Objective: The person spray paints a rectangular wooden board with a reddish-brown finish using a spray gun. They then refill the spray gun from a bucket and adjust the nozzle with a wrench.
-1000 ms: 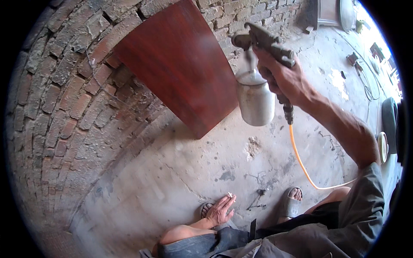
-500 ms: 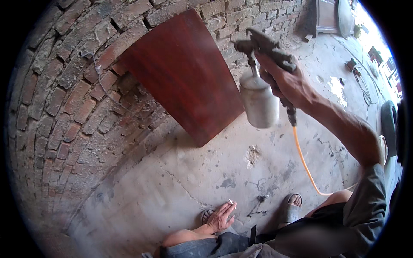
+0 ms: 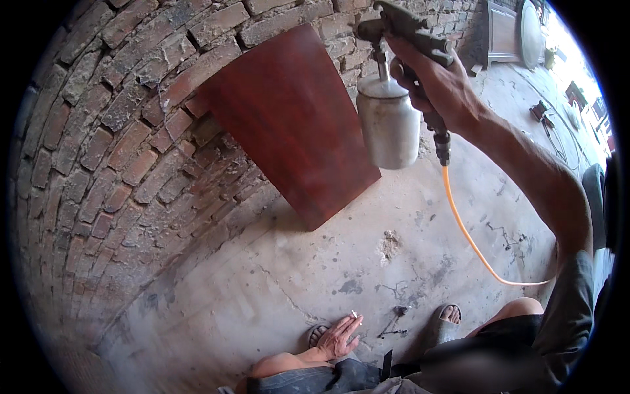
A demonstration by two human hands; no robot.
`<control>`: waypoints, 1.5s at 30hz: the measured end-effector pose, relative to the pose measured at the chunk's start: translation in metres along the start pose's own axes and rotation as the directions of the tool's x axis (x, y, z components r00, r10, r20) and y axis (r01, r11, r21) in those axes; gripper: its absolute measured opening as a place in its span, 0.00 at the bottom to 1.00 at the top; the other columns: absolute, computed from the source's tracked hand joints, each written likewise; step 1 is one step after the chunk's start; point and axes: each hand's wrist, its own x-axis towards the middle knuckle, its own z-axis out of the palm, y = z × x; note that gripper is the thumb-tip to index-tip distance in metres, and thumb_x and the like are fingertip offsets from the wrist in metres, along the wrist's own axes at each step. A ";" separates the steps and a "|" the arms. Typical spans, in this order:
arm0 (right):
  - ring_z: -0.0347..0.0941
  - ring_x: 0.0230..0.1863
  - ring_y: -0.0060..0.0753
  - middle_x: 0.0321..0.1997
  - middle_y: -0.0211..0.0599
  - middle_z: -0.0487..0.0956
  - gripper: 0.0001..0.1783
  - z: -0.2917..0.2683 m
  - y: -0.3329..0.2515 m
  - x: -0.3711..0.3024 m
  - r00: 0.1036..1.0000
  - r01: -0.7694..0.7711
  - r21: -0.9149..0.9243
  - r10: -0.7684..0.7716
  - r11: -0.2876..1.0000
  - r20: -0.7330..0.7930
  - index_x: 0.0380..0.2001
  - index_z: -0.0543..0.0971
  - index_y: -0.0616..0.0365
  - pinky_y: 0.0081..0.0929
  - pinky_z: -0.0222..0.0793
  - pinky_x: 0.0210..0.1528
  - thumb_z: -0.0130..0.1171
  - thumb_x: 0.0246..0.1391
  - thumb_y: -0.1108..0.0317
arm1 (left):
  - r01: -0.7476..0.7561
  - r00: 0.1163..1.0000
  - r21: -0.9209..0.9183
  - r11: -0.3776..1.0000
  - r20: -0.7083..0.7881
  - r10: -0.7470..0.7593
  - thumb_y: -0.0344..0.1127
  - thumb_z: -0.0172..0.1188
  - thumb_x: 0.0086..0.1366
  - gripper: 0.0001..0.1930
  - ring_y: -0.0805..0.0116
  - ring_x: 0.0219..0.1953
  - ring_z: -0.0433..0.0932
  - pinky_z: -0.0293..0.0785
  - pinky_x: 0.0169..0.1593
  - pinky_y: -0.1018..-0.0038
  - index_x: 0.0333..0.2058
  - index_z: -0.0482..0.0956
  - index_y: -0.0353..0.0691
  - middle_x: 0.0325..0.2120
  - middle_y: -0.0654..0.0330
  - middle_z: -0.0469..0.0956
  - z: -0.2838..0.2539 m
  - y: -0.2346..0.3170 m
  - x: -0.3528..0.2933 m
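Metal cup (image 3: 388, 121) hangs under spray gun (image 3: 407, 29); right hand (image 3: 440, 82) grips it.

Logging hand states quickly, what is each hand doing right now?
Left hand: resting on the knee, a cigarette between its fingers.
Right hand: closed around the spray gun.

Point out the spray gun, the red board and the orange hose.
spray gun (image 3: 388, 128), head view, on its metal cup.
red board (image 3: 295, 125), head view, middle of its face.
orange hose (image 3: 469, 236), head view, midway along its curve.
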 end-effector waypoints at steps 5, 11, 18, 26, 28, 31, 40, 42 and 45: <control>0.58 0.18 0.10 0.28 0.24 0.72 0.18 0.011 -0.001 -0.002 0.991 0.114 -0.110 -0.121 0.987 -0.056 0.46 0.79 0.50 0.16 0.50 0.17 0.57 0.66 0.49 | -0.004 1.000 0.010 1.000 -0.013 0.004 0.39 0.58 0.65 0.35 0.51 0.66 0.65 0.63 0.69 0.62 0.68 0.61 0.34 0.64 0.47 0.67 0.002 -0.001 -0.002; 0.57 0.17 0.11 0.24 0.22 0.71 0.18 0.010 -0.009 -0.011 0.999 -0.045 -0.091 0.043 0.995 -0.018 0.38 0.78 0.52 0.16 0.49 0.16 0.59 0.64 0.48 | 0.009 1.000 -0.050 0.999 0.011 -0.008 0.40 0.58 0.66 0.34 0.52 0.69 0.63 0.62 0.70 0.62 0.69 0.60 0.36 0.65 0.48 0.66 0.006 -0.002 0.002; 0.56 0.15 0.11 0.20 0.21 0.66 0.19 0.065 -0.014 -0.020 0.989 -0.053 -0.012 0.054 0.999 0.140 0.31 0.77 0.54 0.16 0.48 0.16 0.60 0.64 0.49 | -0.018 0.998 -0.015 1.000 -0.062 0.017 0.38 0.59 0.65 0.34 0.54 0.68 0.65 0.64 0.69 0.64 0.68 0.61 0.35 0.64 0.50 0.67 0.008 -0.007 -0.012; 0.69 0.24 0.13 0.26 0.23 0.75 0.16 0.085 -0.027 -0.026 0.928 0.117 -0.058 -0.089 0.991 0.362 0.51 0.77 0.58 0.17 0.64 0.25 0.59 0.65 0.61 | -0.030 0.998 -0.025 0.999 -0.056 0.028 0.38 0.60 0.65 0.33 0.54 0.66 0.66 0.64 0.69 0.63 0.67 0.62 0.35 0.63 0.50 0.68 0.008 -0.006 0.000; 0.63 0.19 0.11 0.23 0.21 0.72 0.13 0.077 -0.019 -0.027 0.931 0.256 -0.105 -0.215 0.961 0.295 0.43 0.76 0.57 0.16 0.56 0.20 0.58 0.66 0.58 | -0.058 0.997 -0.058 0.997 -0.057 0.054 0.39 0.59 0.66 0.33 0.54 0.67 0.66 0.64 0.69 0.63 0.67 0.62 0.35 0.63 0.49 0.69 0.014 -0.006 0.015; 0.70 0.30 0.14 0.37 0.26 0.79 0.20 0.063 0.006 -0.027 0.972 0.147 -0.099 -0.125 0.984 0.201 0.59 0.73 0.54 0.19 0.68 0.33 0.59 0.65 0.64 | 0.006 0.999 -0.039 0.999 -0.048 -0.008 0.37 0.59 0.65 0.34 0.53 0.67 0.65 0.65 0.68 0.63 0.67 0.62 0.34 0.64 0.51 0.68 0.008 -0.008 -0.010; 0.73 0.33 0.16 0.34 0.26 0.78 0.18 0.037 0.021 -0.026 0.993 0.110 -0.294 -0.118 0.949 -0.006 0.53 0.76 0.59 0.20 0.70 0.34 0.58 0.67 0.59 | -0.022 0.997 -0.028 0.999 -0.077 0.019 0.36 0.60 0.63 0.34 0.53 0.66 0.67 0.65 0.68 0.64 0.67 0.63 0.34 0.63 0.51 0.69 0.005 -0.006 -0.006; 0.74 0.33 0.16 0.34 0.26 0.78 0.18 0.042 0.024 -0.032 0.996 0.093 -0.250 -0.088 0.964 0.034 0.54 0.76 0.59 0.19 0.70 0.34 0.58 0.67 0.60 | 0.007 0.998 -0.023 1.000 -0.059 -0.008 0.36 0.61 0.63 0.34 0.54 0.66 0.67 0.65 0.68 0.64 0.67 0.63 0.34 0.63 0.51 0.69 0.002 -0.003 -0.009; 0.73 0.34 0.16 0.35 0.27 0.78 0.19 0.053 0.019 -0.046 0.986 0.083 -0.136 -0.061 0.987 0.154 0.57 0.73 0.59 0.18 0.70 0.34 0.59 0.66 0.64 | -0.014 0.997 -0.016 1.000 -0.072 0.013 0.36 0.60 0.63 0.34 0.55 0.66 0.67 0.65 0.68 0.64 0.67 0.63 0.35 0.63 0.51 0.69 0.005 -0.005 -0.004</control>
